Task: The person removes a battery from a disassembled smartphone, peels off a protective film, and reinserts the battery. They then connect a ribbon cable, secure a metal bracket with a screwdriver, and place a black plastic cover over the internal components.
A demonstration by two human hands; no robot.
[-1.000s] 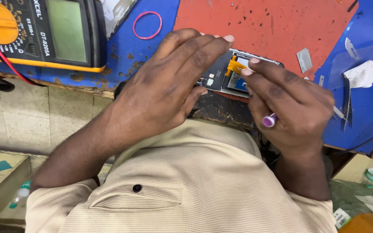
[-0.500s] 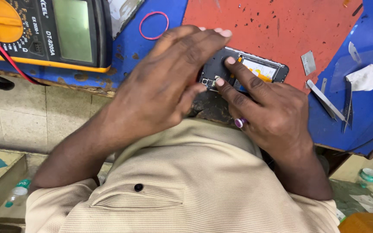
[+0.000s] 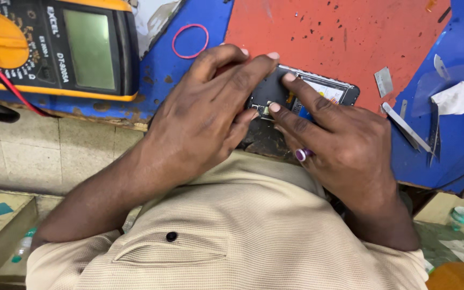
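Observation:
An opened mobile phone (image 3: 326,88) lies on the red and blue work mat, its back cover off and its inner board showing. My left hand (image 3: 205,118) rests over the phone's left end, fingers curled on its edge and holding it down. My right hand (image 3: 345,145), wearing a ring with a purple stone, presses two fingertips onto the parts inside the phone. Most of the phone's left half is hidden under my fingers.
A black and yellow multimeter (image 3: 55,48) with a red lead sits at the far left. A pink rubber band (image 3: 190,41) lies beyond my left hand. Tweezers (image 3: 406,126), a small metal blade (image 3: 383,81) and crumpled white paper (image 3: 460,96) lie at the right.
My right hand has moved left onto the phone, its fingertips now pressing inside it. The left hand has settled lower over the phone's left end.

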